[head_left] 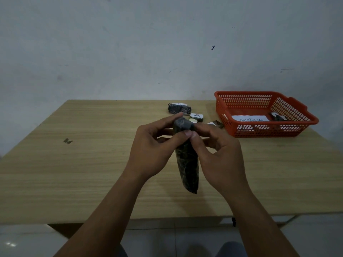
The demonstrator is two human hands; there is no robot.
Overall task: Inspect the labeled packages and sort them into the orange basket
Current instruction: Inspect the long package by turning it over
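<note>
1. The left hand (152, 151) pinches the upper end of a long dark package (187, 164), thumb and forefinger curled round its top. The package hangs above the wooden table (92, 154), its lower end pointing toward the person.
2. The right hand (220, 156) meets the left at the same upper end, its fingertips pinching the dark wrap. No label shows on the side facing the camera, so this one looks to be under inspection and not yet sorted.
3. Beyond the hands, on the table, lie the waiting pieces: a dark package with a white label (179, 108), a smaller one marked "A" (196, 116), and a part-hidden one with a white corner (216, 124) just beside the basket. A pale scrap peeks out between them; I cannot tell whether it is a separate package.
4. At the right stands the orange basket (297, 125), holding a white sheet (250, 118) lettered "ABNORMAL" and one dark package (278, 117) in its right part.
5. Count: one basket, one package inside, one in the hands, at least three left on the table.
6. Judged from this, the sorting is at an early stage, with most pieces left to do.
</note>
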